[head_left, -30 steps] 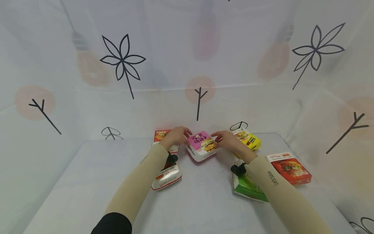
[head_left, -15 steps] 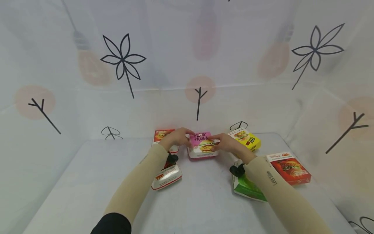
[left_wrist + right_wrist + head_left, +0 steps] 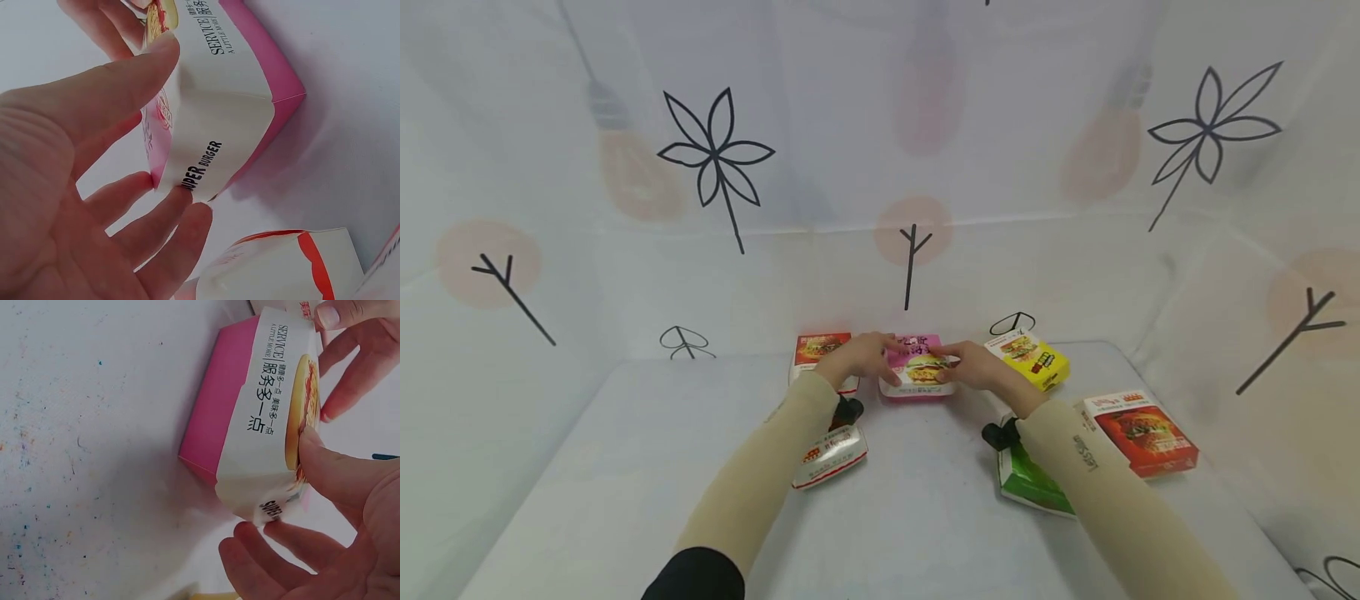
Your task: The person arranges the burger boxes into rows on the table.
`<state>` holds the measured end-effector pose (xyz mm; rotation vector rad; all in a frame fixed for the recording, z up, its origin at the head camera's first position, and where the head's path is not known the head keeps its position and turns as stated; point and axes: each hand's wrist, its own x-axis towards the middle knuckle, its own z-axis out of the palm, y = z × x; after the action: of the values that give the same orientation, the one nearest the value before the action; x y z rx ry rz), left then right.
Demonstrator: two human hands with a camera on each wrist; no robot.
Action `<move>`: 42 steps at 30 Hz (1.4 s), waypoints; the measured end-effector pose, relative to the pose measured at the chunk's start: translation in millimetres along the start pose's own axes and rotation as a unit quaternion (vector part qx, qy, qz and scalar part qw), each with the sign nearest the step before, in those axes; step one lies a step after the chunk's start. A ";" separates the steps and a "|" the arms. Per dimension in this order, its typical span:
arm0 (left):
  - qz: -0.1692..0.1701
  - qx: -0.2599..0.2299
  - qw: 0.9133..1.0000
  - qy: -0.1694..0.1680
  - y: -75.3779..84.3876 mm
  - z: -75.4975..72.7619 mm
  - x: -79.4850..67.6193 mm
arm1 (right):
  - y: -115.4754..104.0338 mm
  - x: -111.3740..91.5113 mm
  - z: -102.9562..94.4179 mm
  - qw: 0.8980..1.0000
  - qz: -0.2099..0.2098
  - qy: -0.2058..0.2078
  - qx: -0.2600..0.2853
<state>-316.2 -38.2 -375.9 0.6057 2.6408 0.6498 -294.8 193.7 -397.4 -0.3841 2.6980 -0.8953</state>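
Two hands hold the pink burger box (image 3: 916, 372) btwn them: L hand (image 3: 861, 357) at its L end, R hand (image 3: 976, 367) at its R end, so neither one's nearer. Each grip pinches the box, thumb by the top front edge, fingers on the end. Its front runs from grip to grip; looks abt. square, can't tell the long way. Yellow box (image 3: 1036, 357) is just R of the R hand.

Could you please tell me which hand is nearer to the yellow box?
Right. The right hand is beside the yellow box, at the right side of the pink box; the left hand is farther, at the pink box's left.
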 end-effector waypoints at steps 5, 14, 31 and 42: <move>0.001 0.020 1.000 0.003 -1.3 3.1 3.5 | 0.3 -0.1 0.1 1.000 0.009 0.001 0.007; -0.007 0.050 0.999 0.014 -0.1 6.7 5.2 | 0.2 -20.4 -14.9 1.000 0.008 0.015 0.019; -0.031 0.039 0.999 0.014 7.5 7.8 2.5 | 46.9 -133.5 -58.6 0.998 0.003 0.053 -0.038; -0.034 0.040 0.998 0.016 5.3 6.5 0.4 | 68.9 -184.4 -49.4 0.997 0.010 0.054 -0.055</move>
<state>-312.1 -31.5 -378.6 0.5280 2.7154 0.5402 -151.6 334.8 -369.8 -0.3394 2.8533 -0.7844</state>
